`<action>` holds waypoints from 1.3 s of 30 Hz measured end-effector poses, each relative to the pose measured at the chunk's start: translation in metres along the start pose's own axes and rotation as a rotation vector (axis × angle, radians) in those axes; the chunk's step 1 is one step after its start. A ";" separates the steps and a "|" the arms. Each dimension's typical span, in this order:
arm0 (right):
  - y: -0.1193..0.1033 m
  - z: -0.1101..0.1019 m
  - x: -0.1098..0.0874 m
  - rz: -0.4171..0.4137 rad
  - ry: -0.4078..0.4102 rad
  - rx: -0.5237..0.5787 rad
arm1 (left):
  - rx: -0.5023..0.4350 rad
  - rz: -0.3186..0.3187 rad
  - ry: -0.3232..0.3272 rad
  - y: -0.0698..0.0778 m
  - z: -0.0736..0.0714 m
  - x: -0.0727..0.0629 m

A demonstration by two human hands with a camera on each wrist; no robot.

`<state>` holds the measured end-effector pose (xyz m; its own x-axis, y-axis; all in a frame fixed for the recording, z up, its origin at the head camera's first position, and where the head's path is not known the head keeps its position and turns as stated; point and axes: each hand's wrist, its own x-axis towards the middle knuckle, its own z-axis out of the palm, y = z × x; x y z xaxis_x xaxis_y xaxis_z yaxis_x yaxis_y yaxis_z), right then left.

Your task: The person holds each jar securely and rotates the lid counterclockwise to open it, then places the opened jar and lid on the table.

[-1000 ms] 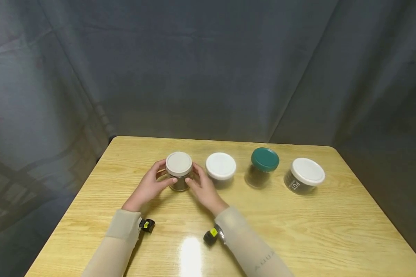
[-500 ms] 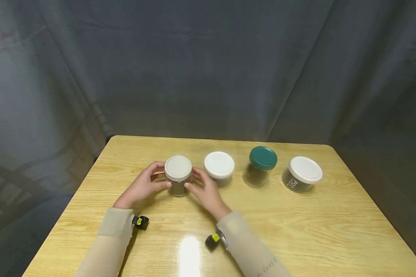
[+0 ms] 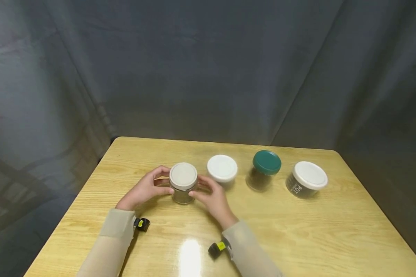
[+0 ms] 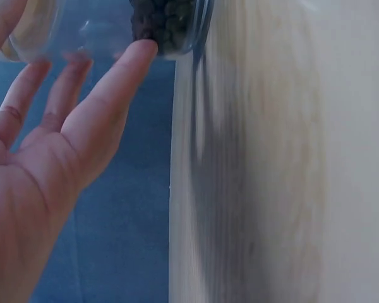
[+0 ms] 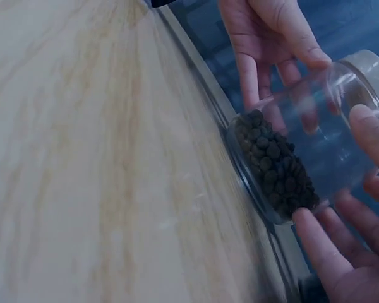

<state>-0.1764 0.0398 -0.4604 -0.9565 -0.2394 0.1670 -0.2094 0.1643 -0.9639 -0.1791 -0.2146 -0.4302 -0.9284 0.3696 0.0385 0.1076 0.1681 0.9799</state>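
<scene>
A clear jar with a beige screw lid stands upright between my two hands. Small dark bean-like pieces fill its bottom part. My left hand grips the jar from the left, its thumb on the near side and its fingers reaching round behind. From the right, my right hand holds it the same way. In the left wrist view the left hand has its fingertips against the jar wall. The right wrist view shows the jar's base close over the table, with fingers on both sides.
Right of the held jar, a white-lidded jar, a green-lidded jar and a white-lidded pot marked "POT" stand in a row on the wooden table. A grey curtain hangs behind the table.
Both hands have brought the beige-lidded jar a little nearer to me, out of line with the other containers. Those have kept their places on the table.
</scene>
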 end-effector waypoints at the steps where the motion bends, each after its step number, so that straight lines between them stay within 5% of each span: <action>1: 0.000 0.000 0.000 0.003 -0.007 0.013 | 0.000 -0.001 -0.008 0.000 0.000 -0.001; 14: 0.003 -0.001 0.001 -0.002 -0.135 0.154 | -0.031 0.012 -0.090 -0.003 -0.006 -0.005; 27: 0.008 -0.004 0.001 -0.008 -0.134 0.153 | -0.088 0.025 -0.164 -0.002 -0.007 -0.004; 39: 0.009 -0.004 0.003 -0.015 -0.125 0.159 | -0.069 0.062 -0.113 0.000 -0.003 -0.004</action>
<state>-0.1815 0.0440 -0.4677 -0.9187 -0.3591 0.1643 -0.1795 0.0091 -0.9837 -0.1761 -0.2190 -0.4293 -0.8742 0.4788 0.0812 0.1356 0.0801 0.9875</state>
